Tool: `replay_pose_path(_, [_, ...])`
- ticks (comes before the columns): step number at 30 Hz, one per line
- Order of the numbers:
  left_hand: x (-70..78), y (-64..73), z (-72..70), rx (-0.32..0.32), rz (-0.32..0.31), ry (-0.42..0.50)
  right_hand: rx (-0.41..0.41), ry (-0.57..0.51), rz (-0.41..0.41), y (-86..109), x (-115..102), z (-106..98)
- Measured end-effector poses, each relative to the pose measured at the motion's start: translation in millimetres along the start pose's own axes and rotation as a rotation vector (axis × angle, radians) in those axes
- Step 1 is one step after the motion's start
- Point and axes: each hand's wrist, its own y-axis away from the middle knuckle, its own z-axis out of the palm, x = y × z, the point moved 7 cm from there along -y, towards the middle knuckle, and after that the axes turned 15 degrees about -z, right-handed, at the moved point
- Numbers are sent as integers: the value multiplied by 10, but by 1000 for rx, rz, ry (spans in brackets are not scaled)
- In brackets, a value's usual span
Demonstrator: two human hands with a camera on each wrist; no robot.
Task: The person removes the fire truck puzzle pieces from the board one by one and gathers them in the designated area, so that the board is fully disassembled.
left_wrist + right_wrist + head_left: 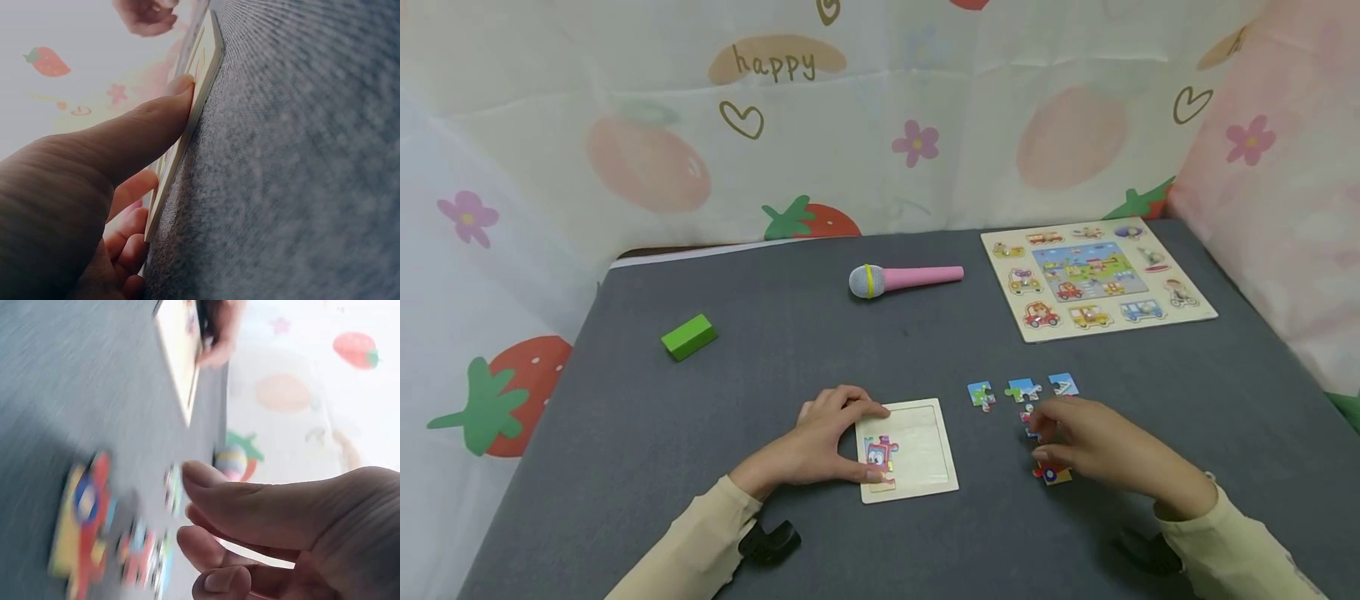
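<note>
My left hand (820, 437) holds the left side of a small square wooden puzzle tray (922, 446). Its thumb lies over the lower left of the tray and its index finger is at the upper left edge. A pink-and-red jigsaw piece (878, 452) with a cartoon eye sits in the tray's left part, partly under the thumb. My right hand (1093, 437) hovers over loose jigsaw pieces, thumb and fingers loosely bent with nothing between them. Below it lies a red-and-yellow piece (80, 519) with a blue ring. Blue-sky pieces (1022, 390) lie beyond that hand.
Behind the tray lies a pink toy microphone (921, 277). A larger wooden vehicle puzzle board (1011, 304) occupies the back right of the dark grey table (790, 333). At the left is a green block (689, 337). A printed cloth (865, 183) hangs behind the table.
</note>
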Motion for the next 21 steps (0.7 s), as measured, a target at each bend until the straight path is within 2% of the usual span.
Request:
replay_pose_path(7, [10,7,-17,27,8,-8,-18,42,-89,-460,-302,194])
replay_pose_path(14, [11,5,-11,29,20,-11,-44,29,-107,-920,-546,526])
replay_pose_path(21, [2,11,-12,23,5,8,-62,11,-101,-1157,-701,734])
